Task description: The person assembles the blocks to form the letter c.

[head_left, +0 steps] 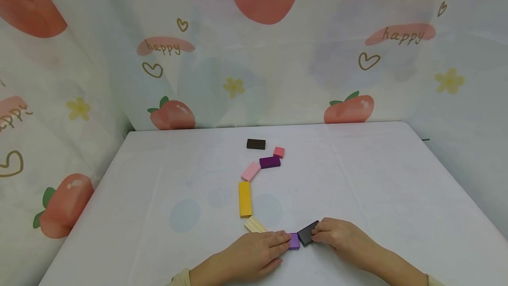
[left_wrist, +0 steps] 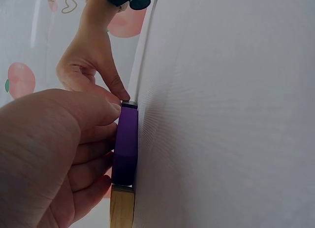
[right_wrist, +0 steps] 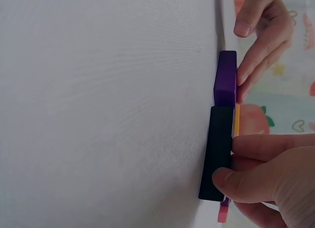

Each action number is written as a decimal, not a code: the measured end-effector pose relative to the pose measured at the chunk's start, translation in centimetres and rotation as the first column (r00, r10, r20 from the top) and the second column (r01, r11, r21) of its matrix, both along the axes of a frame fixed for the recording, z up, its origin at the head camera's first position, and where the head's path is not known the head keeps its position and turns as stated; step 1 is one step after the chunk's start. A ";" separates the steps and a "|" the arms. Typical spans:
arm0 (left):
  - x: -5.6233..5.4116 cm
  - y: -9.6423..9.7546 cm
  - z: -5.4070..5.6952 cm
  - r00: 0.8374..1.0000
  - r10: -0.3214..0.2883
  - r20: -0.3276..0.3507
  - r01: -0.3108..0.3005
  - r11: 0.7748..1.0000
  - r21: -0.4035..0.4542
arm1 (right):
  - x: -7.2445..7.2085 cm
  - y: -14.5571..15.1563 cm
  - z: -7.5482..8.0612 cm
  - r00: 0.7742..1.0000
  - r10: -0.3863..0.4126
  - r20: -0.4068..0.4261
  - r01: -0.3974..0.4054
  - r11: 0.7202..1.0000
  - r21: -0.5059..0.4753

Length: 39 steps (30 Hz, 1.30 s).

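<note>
My left hand (head_left: 254,254) lies flat with its fingers extended over a purple block (head_left: 294,242), covering part of it. Its fingertips touch the top of that block (right_wrist: 226,78) in the right wrist view. Thumb and fingers of my right hand (head_left: 344,238) pinch a black block (head_left: 307,234), which lies slanted with its near-left corner against the purple block. In the right wrist view the thumb presses the long side of the black block (right_wrist: 215,149). A cream wooden block (head_left: 254,224) sits just beyond my left fingers, partly hidden by them.
A curved row of blocks runs away from my hands: a yellow block (head_left: 245,199), a pink block (head_left: 251,171), a dark purple block (head_left: 270,162) and a coral block (head_left: 279,152). Past them lies a dark brown block (head_left: 255,144). A white cloth (head_left: 357,167) covers the table.
</note>
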<state>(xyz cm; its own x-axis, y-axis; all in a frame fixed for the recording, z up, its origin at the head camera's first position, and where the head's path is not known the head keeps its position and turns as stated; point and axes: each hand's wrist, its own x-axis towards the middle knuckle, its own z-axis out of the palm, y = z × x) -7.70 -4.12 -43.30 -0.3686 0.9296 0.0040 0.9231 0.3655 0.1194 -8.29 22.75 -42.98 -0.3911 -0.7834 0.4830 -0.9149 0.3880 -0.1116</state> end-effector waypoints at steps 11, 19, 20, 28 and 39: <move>0.0 -0.1 0.0 1.000 0.005 -0.006 -0.005 1.000 0.013 | 0.0 -0.1 0.0 1.000 -0.006 -0.008 0.006 1.000 0.009; 0.1 0.0 0.0 1.000 0.012 0.027 -0.013 0.999 0.030 | 0.1 -0.3 0.2 0.999 -0.036 0.025 0.035 0.999 0.021; 0.1 0.0 0.0 1.000 0.014 0.028 -0.015 0.999 0.042 | 0.1 -0.3 0.2 0.998 -0.042 0.038 0.041 0.999 0.023; 0.1 0.1 0.3 0.993 0.044 0.111 -0.061 0.987 0.146 | -0.1 -0.4 0.7 0.995 -0.024 0.092 0.022 0.999 0.027; -0.6 0.1 1.0 0.981 0.064 0.181 -0.089 0.987 0.131 | -0.4 -1.0 1.3 0.985 -0.071 0.158 0.068 0.997 0.025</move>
<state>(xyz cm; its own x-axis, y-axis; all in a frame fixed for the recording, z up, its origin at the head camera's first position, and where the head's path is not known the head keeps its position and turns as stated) -8.27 -3.99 -42.33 -0.4450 0.8936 0.0591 0.8530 0.4029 0.3317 -8.68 21.73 -41.65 -0.5150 -0.7606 0.3952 -0.8572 0.4533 -0.2445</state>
